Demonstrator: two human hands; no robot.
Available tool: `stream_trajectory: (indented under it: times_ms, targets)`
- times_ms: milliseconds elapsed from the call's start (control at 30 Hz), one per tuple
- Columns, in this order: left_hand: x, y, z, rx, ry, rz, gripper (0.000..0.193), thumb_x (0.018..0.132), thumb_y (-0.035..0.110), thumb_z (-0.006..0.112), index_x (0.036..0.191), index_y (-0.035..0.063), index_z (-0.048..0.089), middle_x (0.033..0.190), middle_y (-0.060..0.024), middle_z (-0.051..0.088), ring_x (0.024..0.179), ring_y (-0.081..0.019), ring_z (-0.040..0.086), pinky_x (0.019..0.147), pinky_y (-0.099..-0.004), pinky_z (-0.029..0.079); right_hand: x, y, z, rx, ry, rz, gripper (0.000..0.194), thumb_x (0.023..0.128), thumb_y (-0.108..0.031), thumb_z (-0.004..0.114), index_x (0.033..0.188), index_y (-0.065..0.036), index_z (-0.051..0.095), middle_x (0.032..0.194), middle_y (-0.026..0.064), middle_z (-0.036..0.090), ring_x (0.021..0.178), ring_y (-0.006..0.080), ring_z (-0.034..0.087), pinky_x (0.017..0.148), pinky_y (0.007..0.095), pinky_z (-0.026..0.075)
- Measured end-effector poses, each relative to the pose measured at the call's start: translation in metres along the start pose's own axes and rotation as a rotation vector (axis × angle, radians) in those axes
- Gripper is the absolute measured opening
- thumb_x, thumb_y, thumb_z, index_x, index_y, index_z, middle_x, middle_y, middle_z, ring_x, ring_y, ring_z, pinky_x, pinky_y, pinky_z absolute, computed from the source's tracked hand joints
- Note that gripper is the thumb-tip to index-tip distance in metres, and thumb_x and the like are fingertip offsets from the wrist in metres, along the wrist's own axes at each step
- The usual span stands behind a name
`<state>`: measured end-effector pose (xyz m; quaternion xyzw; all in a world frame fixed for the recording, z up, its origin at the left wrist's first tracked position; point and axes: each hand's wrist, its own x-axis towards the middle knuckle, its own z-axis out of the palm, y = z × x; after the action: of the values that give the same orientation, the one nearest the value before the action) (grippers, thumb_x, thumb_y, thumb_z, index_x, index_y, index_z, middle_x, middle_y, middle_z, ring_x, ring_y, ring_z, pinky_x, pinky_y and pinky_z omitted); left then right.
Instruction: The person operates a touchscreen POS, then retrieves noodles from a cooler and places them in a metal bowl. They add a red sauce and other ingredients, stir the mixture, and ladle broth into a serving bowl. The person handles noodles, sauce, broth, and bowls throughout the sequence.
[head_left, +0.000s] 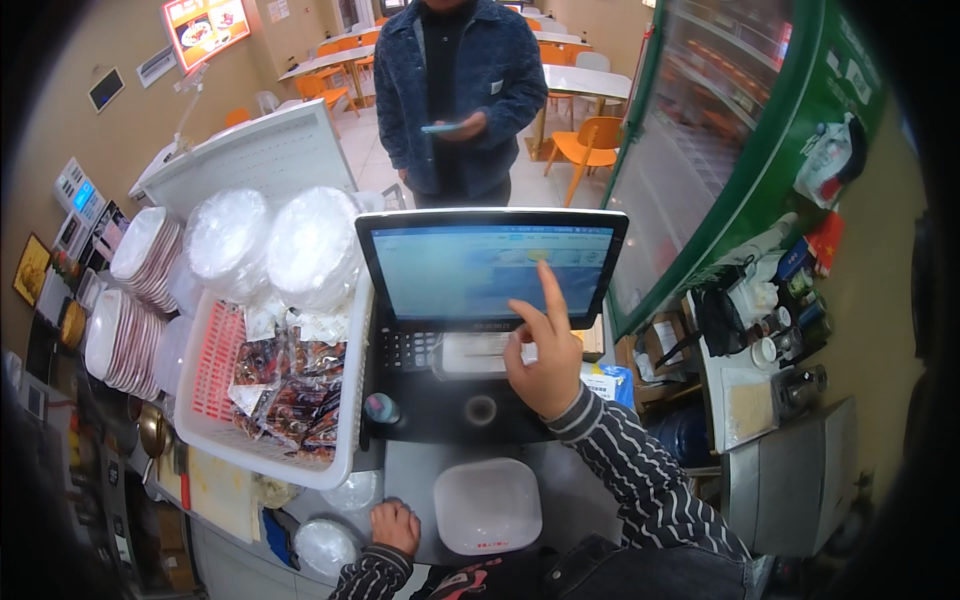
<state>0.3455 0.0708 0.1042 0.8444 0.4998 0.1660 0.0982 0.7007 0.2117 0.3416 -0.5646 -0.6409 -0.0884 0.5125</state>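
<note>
My right hand (546, 352) reaches up to the touchscreen monitor (480, 277), its index finger extended at a yellow item near the top of the display. Whether the fingertip touches the glass is hard to judge. A keypad (405, 349) sits below the screen, behind my wrist to the left. My left hand (395, 527) rests on the grey counter (409, 465) with its fingers curled; its palm is hidden. Just right of it stands a white square bowl (487, 506) with red writing on its rim. Plastic-wrapped round items (327, 547) lie to its left.
A white plastic basket (262, 469) holds sealed food packets (292, 405), with bagged round containers (311, 244) above. Stacked white dishes (124, 345) stand further left, near a red-handled knife (185, 480). Across the counter, a person (459, 97) holds a phone (442, 128). A green-framed display fridge (690, 150) rises at right.
</note>
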Motion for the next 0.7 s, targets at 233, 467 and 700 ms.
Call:
stream_trajectory:
  times_ms: [233,467,700]
  targets:
    - [0.003,0.001,-0.003,-0.002,0.004,0.004,0.016,0.081,0.014,0.067,0.091,0.0021,0.061,0.100,-0.0166,0.056,0.095,-0.0372,0.052,0.084,-0.0495,0.041,-0.012,-0.014,0.026,0.129,-0.128,-0.103,0.035,0.073,0.001,0.066,0.108,-0.001,0.063,0.144,0.0304,0.049,0.074,0.0296,0.072,0.059,0.0342,0.057]
    - [0.002,0.002,-0.004,-0.008,0.007,-0.007,0.016,0.081,0.015,0.067,0.093,0.0033,0.063,0.102,-0.0144,0.057,0.095,-0.0353,0.054,0.084,-0.0481,0.042,-0.028,-0.029,0.065,0.131,-0.341,-0.168,0.039,0.075,-0.001,0.065,0.114,0.000,0.063,0.152,0.0253,0.043,0.077,0.0287,0.069,0.060,0.0362,0.055]
    - [0.003,0.001,-0.004,-0.010,0.004,-0.005,0.015,0.082,0.014,0.067,0.091,0.0035,0.063,0.101,-0.0143,0.058,0.095,-0.0352,0.054,0.084,-0.0480,0.042,-0.022,-0.029,0.076,0.136,-0.294,-0.215,0.040,0.075,0.003,0.065,0.114,-0.002,0.060,0.146,0.0305,0.047,0.064,0.0287,0.069,0.053,0.0331,0.056]
